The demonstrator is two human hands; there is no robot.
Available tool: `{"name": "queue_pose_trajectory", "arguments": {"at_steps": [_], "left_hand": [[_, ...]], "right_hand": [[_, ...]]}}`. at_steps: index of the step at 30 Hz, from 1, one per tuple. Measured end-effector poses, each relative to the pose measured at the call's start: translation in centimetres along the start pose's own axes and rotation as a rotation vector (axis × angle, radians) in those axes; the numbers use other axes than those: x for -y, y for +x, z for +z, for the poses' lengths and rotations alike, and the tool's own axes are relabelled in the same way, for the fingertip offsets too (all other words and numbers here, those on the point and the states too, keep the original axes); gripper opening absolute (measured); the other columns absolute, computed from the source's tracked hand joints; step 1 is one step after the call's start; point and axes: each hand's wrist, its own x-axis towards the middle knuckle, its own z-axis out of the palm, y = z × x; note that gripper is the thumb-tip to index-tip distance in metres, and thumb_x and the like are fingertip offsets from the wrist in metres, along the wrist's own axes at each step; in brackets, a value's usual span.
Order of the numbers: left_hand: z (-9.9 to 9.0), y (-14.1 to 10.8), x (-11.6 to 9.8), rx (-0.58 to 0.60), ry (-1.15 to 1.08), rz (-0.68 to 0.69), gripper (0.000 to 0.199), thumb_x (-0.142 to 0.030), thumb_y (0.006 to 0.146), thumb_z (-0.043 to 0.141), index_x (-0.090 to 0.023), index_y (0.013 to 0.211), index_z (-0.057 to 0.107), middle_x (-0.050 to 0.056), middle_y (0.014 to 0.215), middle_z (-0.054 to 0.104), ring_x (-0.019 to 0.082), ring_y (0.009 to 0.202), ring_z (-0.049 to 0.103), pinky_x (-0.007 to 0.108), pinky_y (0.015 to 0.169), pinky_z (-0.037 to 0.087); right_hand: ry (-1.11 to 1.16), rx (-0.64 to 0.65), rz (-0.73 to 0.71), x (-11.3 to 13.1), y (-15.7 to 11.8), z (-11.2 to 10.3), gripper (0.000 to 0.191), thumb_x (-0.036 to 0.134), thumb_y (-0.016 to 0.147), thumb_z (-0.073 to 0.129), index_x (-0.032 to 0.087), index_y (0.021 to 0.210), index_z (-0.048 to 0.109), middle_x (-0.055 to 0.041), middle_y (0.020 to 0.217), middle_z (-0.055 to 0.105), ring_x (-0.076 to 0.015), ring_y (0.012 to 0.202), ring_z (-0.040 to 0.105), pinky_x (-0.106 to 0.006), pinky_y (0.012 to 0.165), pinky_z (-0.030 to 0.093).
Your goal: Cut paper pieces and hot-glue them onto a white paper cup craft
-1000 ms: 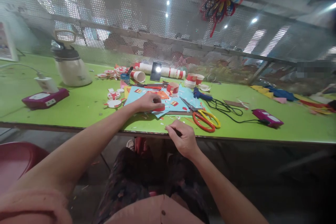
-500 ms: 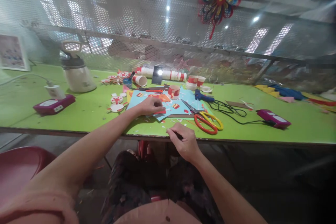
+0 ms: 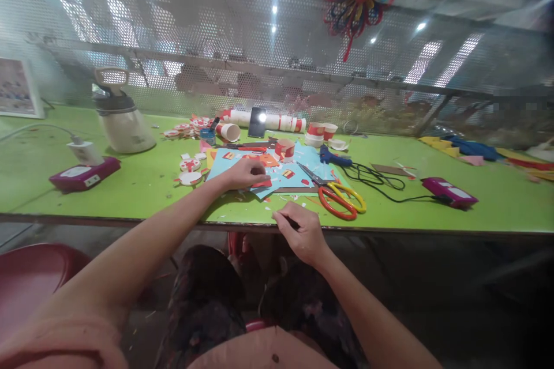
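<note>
My left hand (image 3: 246,174) rests low over blue paper (image 3: 220,168), fingers curled down at a small red piece (image 3: 263,183); whether it grips the piece is unclear. My right hand (image 3: 300,228) is at the table's front edge, thumb and fingers pressed together; anything between them is too small to name. Scissors (image 3: 335,195) with one red and one yellow handle lie to the right, blades on the blue paper. A red and white cup ring (image 3: 284,150) stands on the paper behind my hands, among orange and red scraps.
A blue glue gun (image 3: 333,157) with a black cable lies right of the paper. Purple power blocks (image 3: 450,192) sit at both sides. Behind are a phone (image 3: 257,121), cups (image 3: 316,134), a glue jar (image 3: 208,137) and a spray bottle (image 3: 123,121) at left.
The view has shifted slightly, so the table items appear a little further left. Both hands keep nearly the same pose and place.
</note>
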Motion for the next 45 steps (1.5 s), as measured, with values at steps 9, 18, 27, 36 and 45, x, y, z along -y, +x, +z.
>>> {"name": "queue_pose_trajectory", "arguments": {"at_steps": [9,18,27,36,45], "left_hand": [[-0.2,0.0,-0.2,-0.06,0.016,-0.007,0.036,-0.05,0.076,0.055,-0.015,0.076,0.058,0.001,0.066,0.059,0.015,0.061,0.052,0.025,0.056,0.037],[-0.4,-0.1,-0.7,-0.112,0.027,-0.012,0.029,-0.044,0.082,0.049,-0.017,0.071,0.054,0.0,0.065,0.055,0.015,0.06,0.048,0.027,0.057,0.035],[-0.5,0.1,-0.2,-0.094,-0.015,-0.019,0.034,-0.036,0.094,0.035,-0.018,0.07,0.052,0.0,0.065,0.057,0.014,0.061,0.053,0.029,0.064,0.042],[-1.0,-0.3,-0.6,-0.01,-0.058,-0.092,0.02,-0.034,0.084,0.046,-0.017,0.09,0.056,0.002,0.076,0.062,0.018,0.072,0.057,0.03,0.067,0.044],[-1.1,-0.9,-1.1,0.147,-0.092,-0.093,0.034,-0.026,0.067,0.065,-0.018,0.097,0.053,0.002,0.081,0.061,0.017,0.069,0.056,0.027,0.061,0.044]], "right_hand": [[0.031,0.02,0.03,0.0,0.1,-0.2,0.024,0.024,0.089,0.05,0.017,0.068,0.057,-0.0003,0.063,0.051,-0.0125,0.06,0.048,-0.026,0.06,0.038],[0.034,0.044,0.06,0.2,0.1,-0.1,0.026,0.026,0.091,0.048,0.017,0.07,0.061,-0.0009,0.065,0.053,-0.0128,0.062,0.05,-0.026,0.062,0.039],[0.147,0.144,0.274,0.6,2.5,-1.8,0.023,0.029,0.087,0.051,0.016,0.073,0.064,0.0003,0.061,0.057,-0.011,0.055,0.051,-0.022,0.053,0.039],[-0.258,0.34,0.212,-4.0,10.6,-3.2,0.018,0.021,0.082,0.055,0.012,0.079,0.071,-0.003,0.069,0.064,-0.0123,0.062,0.053,-0.023,0.059,0.039],[-0.32,0.728,0.06,-4.8,12.8,-1.2,0.019,0.019,0.071,0.066,0.016,0.089,0.072,-0.0037,0.081,0.067,-0.0139,0.069,0.055,-0.023,0.062,0.038]]}}
